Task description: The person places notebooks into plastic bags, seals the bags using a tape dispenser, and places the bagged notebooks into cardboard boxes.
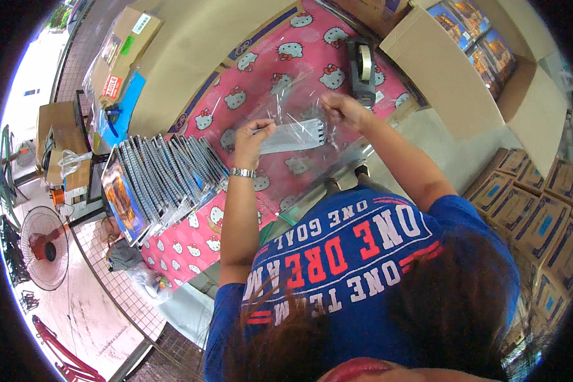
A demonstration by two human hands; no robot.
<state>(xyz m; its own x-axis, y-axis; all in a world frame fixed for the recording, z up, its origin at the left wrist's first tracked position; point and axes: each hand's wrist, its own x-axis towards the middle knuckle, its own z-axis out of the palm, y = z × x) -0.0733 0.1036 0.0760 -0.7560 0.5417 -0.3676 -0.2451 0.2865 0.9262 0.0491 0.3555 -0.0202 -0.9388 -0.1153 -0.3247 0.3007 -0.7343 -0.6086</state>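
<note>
On the pink patterned table cover [210, 121], a clear plastic bag [289, 102] lies spread in front of me. A spiral-bound white pad [293, 136], looking like a small desk calendar, rests in or under the plastic; I cannot tell which. My left hand [254, 137], below it a metal watch band, has thumb and fingers pinched at the pad's left end, on what seems to be plastic. My right hand [347, 112] is closed just past the coil end, gripping the plastic film. A black tape dispenser [361, 73] stands beyond my right hand.
To the left stands a long row of spiral-bound calendars [165, 181] with picture covers. An open carton [452, 70] holding picture-covered packs is at the far right, above stacked brown boxes [522, 197]. A fan [43, 248] stands at the left.
</note>
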